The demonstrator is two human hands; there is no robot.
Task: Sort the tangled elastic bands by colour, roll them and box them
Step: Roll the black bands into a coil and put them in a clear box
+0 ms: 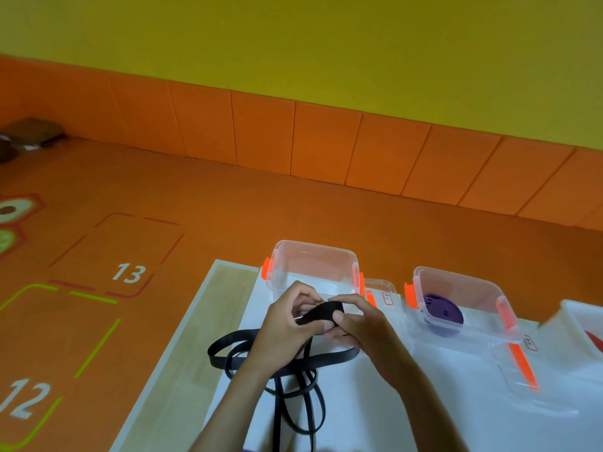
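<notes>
A flat, matte black band [321, 313] is pinched between the curled fingers of the left hand [287, 324] and the right hand [362, 324], just in front of an empty clear box [313, 262] with orange clips. Its loose loops are trailed nearer on a white sheet [359, 412]. Right of that box a second box [456, 287] is seen holding a purple roll [445, 311]; beyond it lie an orange floor [228, 207] and a yellow wall [326, 44].

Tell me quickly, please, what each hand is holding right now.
Left hand: closed, pinching the black elastic band.
Right hand: closed, pinching the same band next to the left.
</notes>
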